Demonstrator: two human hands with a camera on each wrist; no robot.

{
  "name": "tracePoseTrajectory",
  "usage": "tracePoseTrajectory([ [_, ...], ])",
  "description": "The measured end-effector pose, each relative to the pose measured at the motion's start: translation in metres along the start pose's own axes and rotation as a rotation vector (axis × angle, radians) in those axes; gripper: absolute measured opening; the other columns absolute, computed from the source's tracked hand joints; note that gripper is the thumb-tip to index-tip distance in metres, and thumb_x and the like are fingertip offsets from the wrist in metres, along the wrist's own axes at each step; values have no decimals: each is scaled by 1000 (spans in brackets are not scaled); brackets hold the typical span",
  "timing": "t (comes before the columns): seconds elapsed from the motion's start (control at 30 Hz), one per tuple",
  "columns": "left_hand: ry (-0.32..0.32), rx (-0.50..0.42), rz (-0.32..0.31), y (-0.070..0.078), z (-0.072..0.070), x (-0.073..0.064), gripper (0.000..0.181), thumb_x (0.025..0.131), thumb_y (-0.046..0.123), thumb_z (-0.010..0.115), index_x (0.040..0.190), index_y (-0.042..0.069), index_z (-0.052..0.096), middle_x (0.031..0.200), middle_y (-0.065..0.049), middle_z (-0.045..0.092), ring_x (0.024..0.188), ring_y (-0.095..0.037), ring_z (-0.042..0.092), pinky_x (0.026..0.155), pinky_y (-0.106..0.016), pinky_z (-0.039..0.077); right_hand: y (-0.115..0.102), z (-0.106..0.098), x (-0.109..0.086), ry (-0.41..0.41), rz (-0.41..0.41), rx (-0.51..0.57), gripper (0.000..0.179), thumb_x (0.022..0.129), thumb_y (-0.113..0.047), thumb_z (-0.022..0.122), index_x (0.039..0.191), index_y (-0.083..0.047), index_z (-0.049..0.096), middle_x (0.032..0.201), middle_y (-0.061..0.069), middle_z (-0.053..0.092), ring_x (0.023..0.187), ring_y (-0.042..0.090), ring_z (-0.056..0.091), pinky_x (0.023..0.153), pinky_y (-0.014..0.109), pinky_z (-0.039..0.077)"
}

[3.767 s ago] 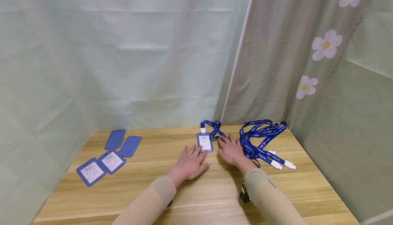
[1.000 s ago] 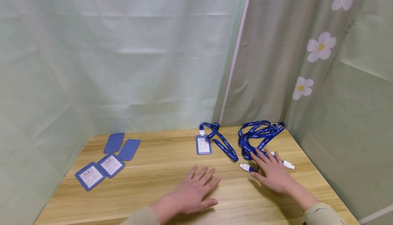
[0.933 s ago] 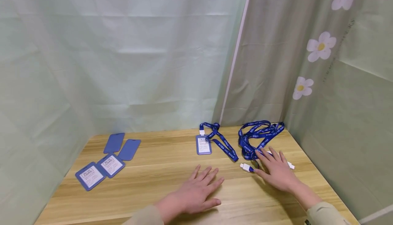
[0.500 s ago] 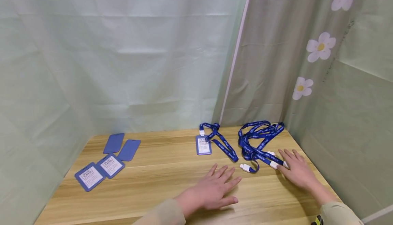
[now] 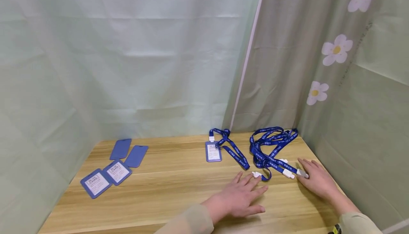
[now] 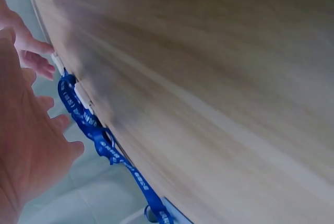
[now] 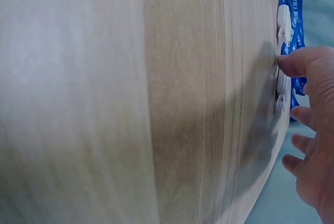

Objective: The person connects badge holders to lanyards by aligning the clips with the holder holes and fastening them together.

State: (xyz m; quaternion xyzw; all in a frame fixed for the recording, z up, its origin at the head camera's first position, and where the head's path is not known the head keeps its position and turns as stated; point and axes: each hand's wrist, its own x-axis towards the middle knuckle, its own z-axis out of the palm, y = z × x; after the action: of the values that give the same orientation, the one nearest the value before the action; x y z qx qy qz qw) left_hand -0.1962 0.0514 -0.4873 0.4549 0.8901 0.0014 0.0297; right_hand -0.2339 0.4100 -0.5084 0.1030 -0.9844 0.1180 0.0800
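My right hand (image 5: 317, 180) is at the right of the wooden table, thumb and fingers apart around a white buckle (image 5: 302, 173) on a blue lanyard. In the right wrist view the thumb (image 7: 302, 61) reaches that buckle. My left hand (image 5: 239, 196) is spread with straight fingers over the table, its fingertips overlapping another white buckle (image 5: 256, 174) in the head view. The tangled blue lanyards (image 5: 271, 141) lie behind both hands, with a further buckle (image 5: 288, 173) between them. A badge holder (image 5: 213, 152) with its own lanyard (image 5: 235, 152) lies at the back middle.
Several blue badge holders lie at the left, two showing white cards, such as this holder (image 5: 96, 183), and two plain, such as this one (image 5: 136, 156). Pale curtains (image 5: 159, 67) stand close behind the table (image 5: 166, 198) and at both sides.
The badge holder's lanyard has been let go and lies stretched toward the front. My right hand has moved right to the outer buckle; my left hand has drifted right, staying spread.
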Motion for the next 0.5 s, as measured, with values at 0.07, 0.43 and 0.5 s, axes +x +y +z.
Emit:
tracePoseTrajectory([
  [0.07, -8, 8, -7, 3, 2, 4, 71, 100, 74, 17, 163, 41, 14, 172, 2, 8, 156, -25, 11, 124, -51, 11, 1, 0, -1, 1, 2, 7, 71, 93, -35, 72, 146, 6, 49, 141, 36, 51, 130, 60, 41, 104, 70, 34],
  [0.43, -27, 11, -23, 13, 0, 17, 71, 100, 74, 18, 163, 42, 13, 172, 3, 8, 156, -24, 9, 124, -51, 11, 1, 1, 0, 14, -2, 41, 60, 93, -35, 73, 135, 6, 61, 131, 29, 62, 121, 52, 56, 98, 64, 45],
  [0.5, -27, 16, -26, 13, 0, 18, 71, 100, 75, 18, 163, 43, 12, 172, 3, 8, 156, -25, 9, 124, -52, 11, 1, 2, 1, 22, -4, 46, 54, 93, -34, 73, 130, 5, 64, 130, 28, 63, 121, 51, 57, 97, 64, 46],
])
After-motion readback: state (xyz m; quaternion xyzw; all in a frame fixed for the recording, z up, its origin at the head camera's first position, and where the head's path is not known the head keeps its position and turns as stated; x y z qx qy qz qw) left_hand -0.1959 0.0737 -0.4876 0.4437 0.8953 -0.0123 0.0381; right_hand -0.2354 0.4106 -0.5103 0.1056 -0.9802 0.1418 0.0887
